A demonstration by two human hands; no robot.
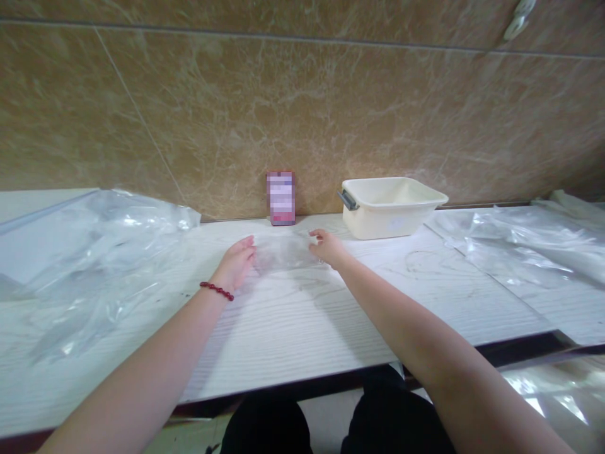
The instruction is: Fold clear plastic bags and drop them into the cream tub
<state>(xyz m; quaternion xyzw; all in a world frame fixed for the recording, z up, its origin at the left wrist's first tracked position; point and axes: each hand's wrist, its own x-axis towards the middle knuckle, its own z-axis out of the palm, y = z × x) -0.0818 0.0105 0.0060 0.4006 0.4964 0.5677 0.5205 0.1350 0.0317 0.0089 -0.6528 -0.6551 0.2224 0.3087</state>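
A clear plastic bag stretches between my two hands, a little above or on the white tabletop; its outline is blurred. My left hand, with a dark red beaded bracelet at the wrist, has its fingers closed at the bag's left end. At the right end, my right hand pinches the bag between thumb and fingers. Just behind the bag, a phone with a blurred-out screen leans upright against the wall.
A cream plastic tub with a grey handle stands right of the phone. Loose clear plastic bags cover the table's left side, and more clear plastic lies at the right. The brown marbled wall borders the white table at the back.
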